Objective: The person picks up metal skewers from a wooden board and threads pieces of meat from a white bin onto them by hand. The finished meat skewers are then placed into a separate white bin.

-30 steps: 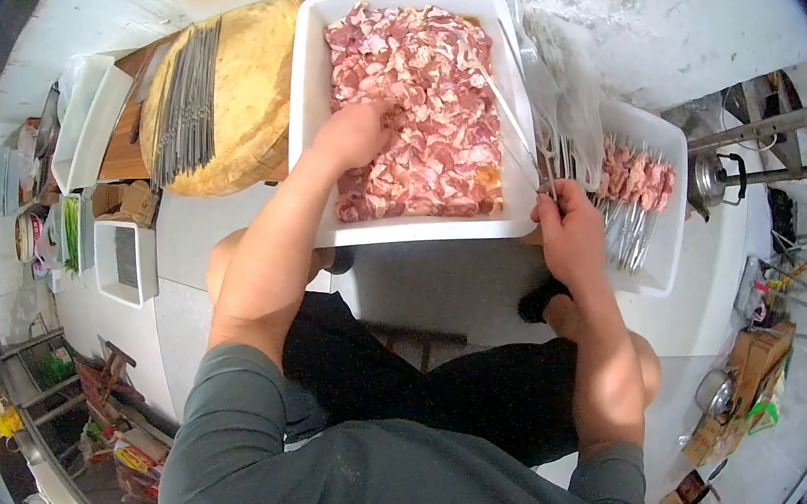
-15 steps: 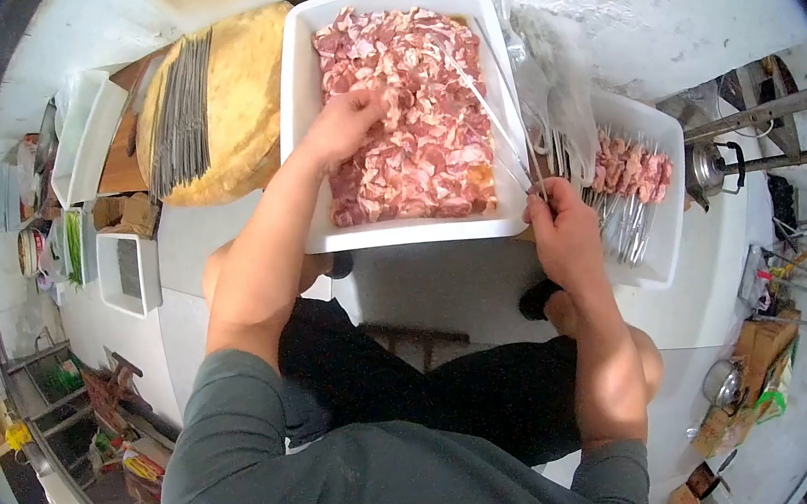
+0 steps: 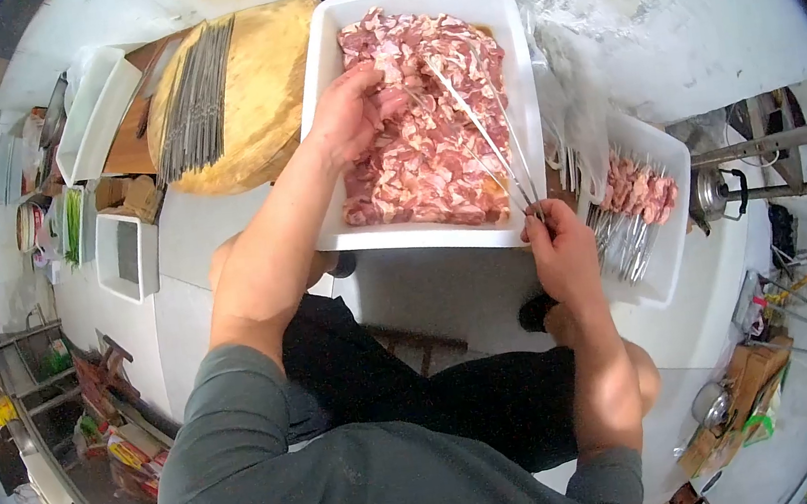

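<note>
A white tub [image 3: 318,91] full of raw meat pieces [image 3: 434,168] stands in front of me. My left hand [image 3: 352,117] is over the left part of the meat, fingers curled against the pieces; what it grips there I cannot make out. At the tub's front right corner my right hand [image 3: 555,238] pinches the ends of several metal skewers [image 3: 479,125], which fan out over the meat. Right of the tub, a second white tray [image 3: 665,285] holds skewers threaded with meat [image 3: 638,191].
A bundle of bare skewers [image 3: 197,106] lies on a round wooden board [image 3: 274,97] at the left. Further left are white containers [image 3: 90,119]. A plastic bag [image 3: 569,81] hangs beside the tub. A kettle [image 3: 711,194] stands at the right.
The view has shifted, so the tub appears further right. My left hand has moved a little up over the meat and its fingers have spread slightly. The skewers in my right hand now fan lower over the meat.
</note>
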### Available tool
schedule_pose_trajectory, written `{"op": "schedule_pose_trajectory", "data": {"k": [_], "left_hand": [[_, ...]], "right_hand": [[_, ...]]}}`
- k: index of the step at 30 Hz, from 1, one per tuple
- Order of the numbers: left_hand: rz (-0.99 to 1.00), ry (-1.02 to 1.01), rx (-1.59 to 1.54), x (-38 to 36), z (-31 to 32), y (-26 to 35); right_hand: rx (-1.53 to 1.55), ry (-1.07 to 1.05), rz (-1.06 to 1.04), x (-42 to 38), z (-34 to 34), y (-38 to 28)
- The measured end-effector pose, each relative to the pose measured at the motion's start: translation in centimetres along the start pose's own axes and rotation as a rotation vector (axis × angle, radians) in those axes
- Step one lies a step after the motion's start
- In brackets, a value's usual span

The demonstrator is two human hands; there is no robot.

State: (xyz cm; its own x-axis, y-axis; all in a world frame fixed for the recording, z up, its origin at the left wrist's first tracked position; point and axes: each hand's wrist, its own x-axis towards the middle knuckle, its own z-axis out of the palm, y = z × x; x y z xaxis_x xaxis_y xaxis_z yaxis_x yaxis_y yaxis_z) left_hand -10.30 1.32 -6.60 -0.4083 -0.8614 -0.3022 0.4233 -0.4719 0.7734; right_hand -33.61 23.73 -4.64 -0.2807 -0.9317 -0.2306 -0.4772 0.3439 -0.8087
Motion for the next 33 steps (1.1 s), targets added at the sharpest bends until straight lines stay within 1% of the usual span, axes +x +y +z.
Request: {"op": "schedule_pose_trajectory", "data": {"k": [1, 4, 7, 10, 13, 16, 19, 28, 33], "left_hand": [[-0.010, 0.030, -0.012, -0.1, 0.1, 0.0], [0.033, -0.023, 0.071, 0.4, -0.2, -0.4], [0.032, 0.003, 0.070, 0.6, -0.4, -0.4], [0.081, 0.060, -0.001, 0.4, 0.2, -0.4], [0.075, 0.026, -0.035, 0.5, 0.0, -0.2], [0.055, 0.033, -0.102, -0.1, 0.7, 0.5], [0.078, -0.009, -0.068, 0.2, 0.1, 0.3], [0.109, 0.074, -0.130, 0.2, 0.3, 0.6], [0.108, 0.039, -0.129, 0.6, -0.1, 0.4]], "right_hand": [[-0.001, 0.001, -0.002, 0.0, 0.1, 0.1], [-0.027, 0.019, -0.029, 0.0, 0.2, 0.1], [0.005, 0.024, -0.027, 0.1, 0.5, 0.2], [-0.044, 0.041, -0.032, 0.2, 0.8, 0.6], [-0.024, 0.037, -0.050, 0.5, 1.1, 0.6], [0.026, 0.016, -0.042, 0.7, 1.2, 0.6], [0.070, -0.007, -0.007, 0.7, 1.2, 0.1], [0.089, -0.021, -0.007, 0.3, 1.2, -0.6], [0.087, -0.013, -0.015, 0.3, 1.3, -0.5]]}}
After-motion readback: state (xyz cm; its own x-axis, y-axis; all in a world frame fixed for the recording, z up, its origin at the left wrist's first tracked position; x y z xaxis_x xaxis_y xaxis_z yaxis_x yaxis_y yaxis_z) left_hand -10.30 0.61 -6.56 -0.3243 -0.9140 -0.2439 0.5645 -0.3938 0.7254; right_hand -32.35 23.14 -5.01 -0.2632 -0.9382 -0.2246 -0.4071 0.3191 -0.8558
